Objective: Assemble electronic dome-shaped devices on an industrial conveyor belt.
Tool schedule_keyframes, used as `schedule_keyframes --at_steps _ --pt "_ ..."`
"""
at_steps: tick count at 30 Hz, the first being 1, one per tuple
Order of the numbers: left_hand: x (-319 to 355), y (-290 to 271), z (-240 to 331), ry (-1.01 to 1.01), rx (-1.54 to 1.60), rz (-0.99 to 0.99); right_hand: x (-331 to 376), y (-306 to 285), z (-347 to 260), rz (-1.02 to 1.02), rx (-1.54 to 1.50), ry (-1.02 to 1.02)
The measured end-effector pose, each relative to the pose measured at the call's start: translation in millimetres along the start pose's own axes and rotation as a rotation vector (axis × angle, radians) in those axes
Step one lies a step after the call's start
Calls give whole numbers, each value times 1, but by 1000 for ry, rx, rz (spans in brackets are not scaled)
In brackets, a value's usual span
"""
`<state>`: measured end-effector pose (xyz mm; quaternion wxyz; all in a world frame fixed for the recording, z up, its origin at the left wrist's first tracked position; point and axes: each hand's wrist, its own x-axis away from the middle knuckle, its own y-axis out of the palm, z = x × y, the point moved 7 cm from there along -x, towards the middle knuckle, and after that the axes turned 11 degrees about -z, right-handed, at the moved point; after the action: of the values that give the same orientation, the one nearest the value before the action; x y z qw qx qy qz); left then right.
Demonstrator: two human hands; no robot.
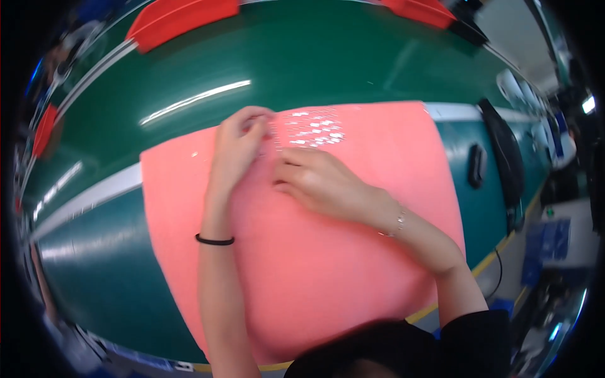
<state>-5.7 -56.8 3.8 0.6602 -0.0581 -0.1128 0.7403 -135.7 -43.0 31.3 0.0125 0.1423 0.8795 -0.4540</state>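
A pink sheet (353,252) lies over the green table in front of me. Near its far edge, small shiny pieces (315,129), too small to name, are set out in rows. My left hand (241,145) is just left of these rows, fingers curled in and pressed together. Below the rows, my right hand (321,183) rests low over the sheet with its thumb and fingers drawn into a pinch, pointing toward the left hand. Whatever either hand holds is hidden or too small to make out.
Red bins (183,22) stand along the far side of the green surface (283,57). A pale metal strip (107,189) runs across beneath the sheet. To the right lie a small black object (477,166) and a long black item (504,154).
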Motion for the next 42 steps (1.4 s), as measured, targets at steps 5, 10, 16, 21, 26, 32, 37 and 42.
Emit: schedule_keyframes --at_steps 5,10,16,21,26,32,37,42 --pt "-1 0 7 -39 -135 43 22 -1 -13 52 131 48" --pt "-7 3 8 11 -127 -6 65 2 -31 123 146 242" --pt "-11 -1 -3 4 -131 -25 164 1 -83 133 -825 -79" --pt "-18 -3 -1 45 -156 -8 320 79 -83 91 -1874 -481" --pt "-28 -7 -8 41 -173 -24 490 255 -70 525 -1985 1158" --pt "-25 -20 -11 5 -191 15 401 293 -86 863 -1737 1123" --pt "-22 -12 -5 -11 -175 -1 411 375 -59 1346 -2098 851" --pt "-20 4 1 37 -160 -52 435 361 -36 1045 -1260 1301"
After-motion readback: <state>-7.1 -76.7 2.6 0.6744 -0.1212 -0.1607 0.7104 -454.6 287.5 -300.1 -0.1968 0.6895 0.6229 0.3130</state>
